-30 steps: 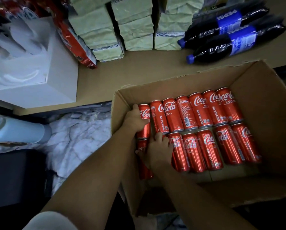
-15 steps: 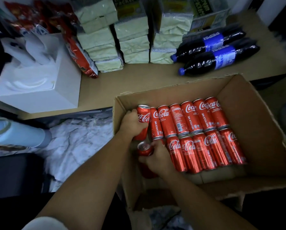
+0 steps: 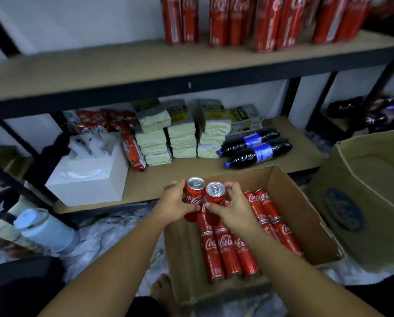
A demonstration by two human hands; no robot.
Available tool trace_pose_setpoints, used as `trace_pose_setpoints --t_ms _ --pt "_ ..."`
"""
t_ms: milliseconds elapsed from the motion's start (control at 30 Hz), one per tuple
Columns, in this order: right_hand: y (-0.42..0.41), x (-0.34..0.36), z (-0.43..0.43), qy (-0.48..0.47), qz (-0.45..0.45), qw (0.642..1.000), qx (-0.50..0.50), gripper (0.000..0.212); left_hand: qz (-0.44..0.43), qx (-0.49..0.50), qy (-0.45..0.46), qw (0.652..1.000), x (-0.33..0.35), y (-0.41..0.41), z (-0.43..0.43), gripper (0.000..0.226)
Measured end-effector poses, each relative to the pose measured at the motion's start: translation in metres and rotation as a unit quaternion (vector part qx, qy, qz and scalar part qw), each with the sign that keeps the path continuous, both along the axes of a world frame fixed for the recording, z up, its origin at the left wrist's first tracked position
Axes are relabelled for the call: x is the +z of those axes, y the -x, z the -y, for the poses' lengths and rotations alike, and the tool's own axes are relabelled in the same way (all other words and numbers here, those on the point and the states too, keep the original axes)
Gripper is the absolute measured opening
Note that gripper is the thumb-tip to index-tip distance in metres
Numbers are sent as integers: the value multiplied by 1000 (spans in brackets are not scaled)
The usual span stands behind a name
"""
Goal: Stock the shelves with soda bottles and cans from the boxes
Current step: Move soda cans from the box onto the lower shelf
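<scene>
My left hand (image 3: 173, 205) grips one red Coca-Cola can (image 3: 193, 194) upright above the left end of the open cardboard box (image 3: 306, 216). Beside it, my right hand (image 3: 233, 208) grips a second red can (image 3: 215, 195), and the two cans touch side by side. Several more red cans (image 3: 228, 252) lie in rows on the box floor. Above, the upper shelf (image 3: 122, 65) carries several upright red cans (image 3: 264, 21) at its right half. Two dark Pepsi bottles (image 3: 255, 148) lie on the lower shelf (image 3: 180, 177).
A white tissue box (image 3: 88, 179), red snack bags (image 3: 132, 147) and stacked cracker packs (image 3: 182, 138) fill the lower shelf. A second cardboard box (image 3: 370, 195) stands at the right. A pale blue flask (image 3: 47, 232) lies on the marble floor at the left. My bare foot (image 3: 161, 289) shows below.
Both hands have lifted their cans out of the box and brought them together upright. My head has tilted up, so the upper shelf with its cans has come into view.
</scene>
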State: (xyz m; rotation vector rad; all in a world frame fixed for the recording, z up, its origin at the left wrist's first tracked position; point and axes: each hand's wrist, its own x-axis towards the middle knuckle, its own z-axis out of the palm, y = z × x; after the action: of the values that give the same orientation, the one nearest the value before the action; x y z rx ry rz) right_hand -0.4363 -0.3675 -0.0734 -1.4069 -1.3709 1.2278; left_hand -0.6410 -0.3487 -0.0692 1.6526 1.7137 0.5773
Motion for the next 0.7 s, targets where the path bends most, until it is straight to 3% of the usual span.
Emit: trace_pose_setpoints --t_ms 267,700 --pt "-4 122 6 -127 -45 990 49 54 101 17 -137 985 132 2 45 74" --pt "30 291 -37 -309 -52 948 59 48 175 44 -324 929 283 21 33 64"
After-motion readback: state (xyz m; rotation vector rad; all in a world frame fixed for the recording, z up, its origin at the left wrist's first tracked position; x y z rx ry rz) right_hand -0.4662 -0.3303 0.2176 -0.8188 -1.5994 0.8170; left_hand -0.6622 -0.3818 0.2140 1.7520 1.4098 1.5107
